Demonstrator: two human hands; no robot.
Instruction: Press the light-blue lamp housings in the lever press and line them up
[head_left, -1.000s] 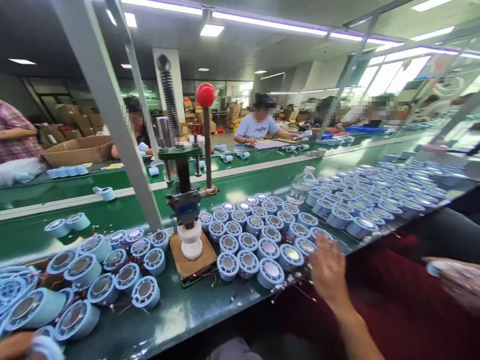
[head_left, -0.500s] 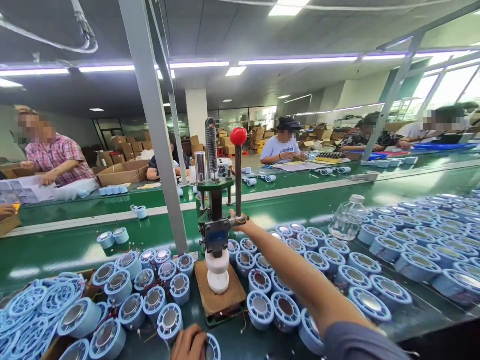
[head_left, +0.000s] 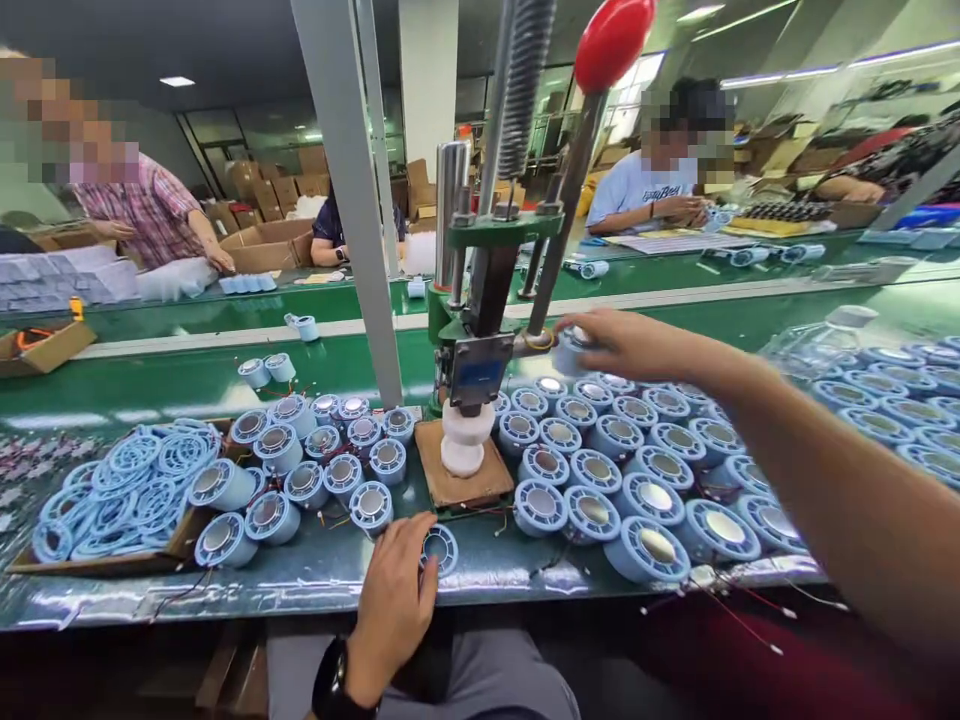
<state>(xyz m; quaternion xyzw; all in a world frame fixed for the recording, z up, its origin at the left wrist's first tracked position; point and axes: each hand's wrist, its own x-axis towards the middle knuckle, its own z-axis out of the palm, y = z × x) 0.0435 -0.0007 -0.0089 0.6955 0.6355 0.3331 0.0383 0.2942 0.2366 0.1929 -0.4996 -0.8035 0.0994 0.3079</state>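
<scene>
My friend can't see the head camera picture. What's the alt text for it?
A person's left hand holds a blue part at a green bench; the right hand, beside a press, seems to hold a blurred second part. Many more parts flank the press, and blue rings pile in a box at left.

Housings (head_left: 594,470) flank the press (head_left: 480,372) (boxed rings (head_left: 139,465) farther left).
</scene>
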